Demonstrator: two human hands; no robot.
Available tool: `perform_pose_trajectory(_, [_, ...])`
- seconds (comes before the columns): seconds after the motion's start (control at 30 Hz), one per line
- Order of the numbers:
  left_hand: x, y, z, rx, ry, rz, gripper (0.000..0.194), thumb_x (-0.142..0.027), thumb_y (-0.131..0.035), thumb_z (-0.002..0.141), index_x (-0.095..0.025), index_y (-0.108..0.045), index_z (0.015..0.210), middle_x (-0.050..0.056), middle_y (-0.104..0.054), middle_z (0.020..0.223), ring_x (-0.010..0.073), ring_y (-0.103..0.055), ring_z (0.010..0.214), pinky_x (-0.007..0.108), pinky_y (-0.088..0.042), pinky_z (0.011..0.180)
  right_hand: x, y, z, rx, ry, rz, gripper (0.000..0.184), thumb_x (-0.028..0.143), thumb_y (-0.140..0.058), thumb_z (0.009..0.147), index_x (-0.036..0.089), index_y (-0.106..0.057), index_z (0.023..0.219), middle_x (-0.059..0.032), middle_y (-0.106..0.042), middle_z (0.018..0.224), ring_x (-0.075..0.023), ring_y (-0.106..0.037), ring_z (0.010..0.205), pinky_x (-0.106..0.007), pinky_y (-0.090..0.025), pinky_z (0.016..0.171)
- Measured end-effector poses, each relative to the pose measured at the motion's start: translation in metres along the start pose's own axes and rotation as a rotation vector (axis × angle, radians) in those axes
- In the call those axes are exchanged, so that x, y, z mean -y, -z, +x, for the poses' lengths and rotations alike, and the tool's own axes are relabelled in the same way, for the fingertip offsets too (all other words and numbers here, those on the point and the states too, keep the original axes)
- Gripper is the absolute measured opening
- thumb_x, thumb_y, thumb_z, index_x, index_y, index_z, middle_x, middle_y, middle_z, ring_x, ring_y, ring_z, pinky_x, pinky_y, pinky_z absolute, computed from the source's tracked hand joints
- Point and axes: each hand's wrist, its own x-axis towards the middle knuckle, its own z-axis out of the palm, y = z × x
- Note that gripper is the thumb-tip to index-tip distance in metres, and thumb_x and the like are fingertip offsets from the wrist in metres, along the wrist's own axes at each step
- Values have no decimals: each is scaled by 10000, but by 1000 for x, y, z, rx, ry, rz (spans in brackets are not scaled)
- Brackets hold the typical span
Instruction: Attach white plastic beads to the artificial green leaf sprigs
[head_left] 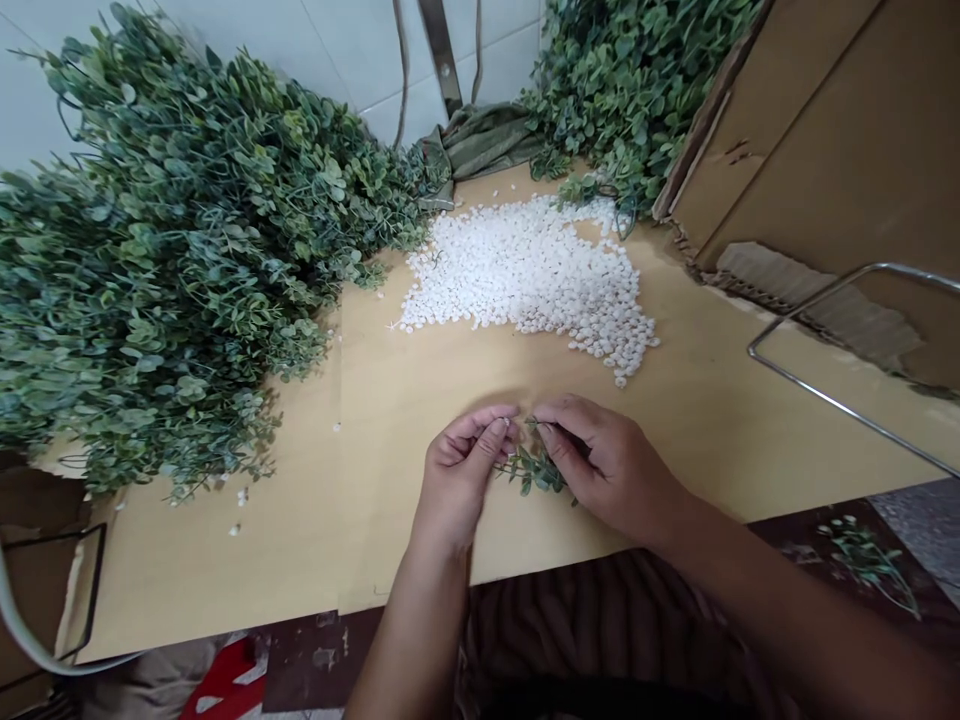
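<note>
The green sprig [536,472] is hanging just above the near part of the table [375,530], between the two hands, its leaves spreading below the fingertips. The right hand [600,455] is pinching its upper end between thumb and forefinger, the remaining fingers curling inward and covering part of the leaves. The left hand [476,445] is facing it across a narrow gap, thumb pressing against forefinger; whether a small piece is sitting between those tips, one cannot tell.

Beyond the hands, a spread of small white pieces [525,270] is covering the middle of the table. A few loose white bits [235,530] are lying apart, near the left edge. A large foliage heap [187,250] is occupying the left side, and a second heap [645,90] is standing at the far right, with a dark green cloth [487,140] lying between them. A cardboard box [832,150] and a bent metal wire [825,400] are taking up the right side. A loose sprig [862,560] is lying below the table edge, lower right.
</note>
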Motion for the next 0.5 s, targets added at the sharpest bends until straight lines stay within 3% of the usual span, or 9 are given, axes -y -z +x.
perform_pose_trajectory(0.27, [0, -3, 2, 9, 32, -62, 226, -304, -837, 519, -189, -742, 688, -20, -658, 579, 48, -511, 508, 172, -441, 534, 3, -4, 0, 1, -65, 29, 130, 115, -477, 823, 167, -580, 763, -18, -588, 662, -128, -556, 589, -225, -435, 555])
perform_pose_trajectory(0.5, [5, -1, 1, 0, -62, 29, 146, -255, -770, 626, -192, -755, 756, -6, -668, 643, 58, -511, 534, 186, -437, 539, 6, -4, 0, -39, -111, 44, 123, 122, -507, 801, 175, -570, 711, 3, -582, 628, -110, -536, 554, -213, -409, 537])
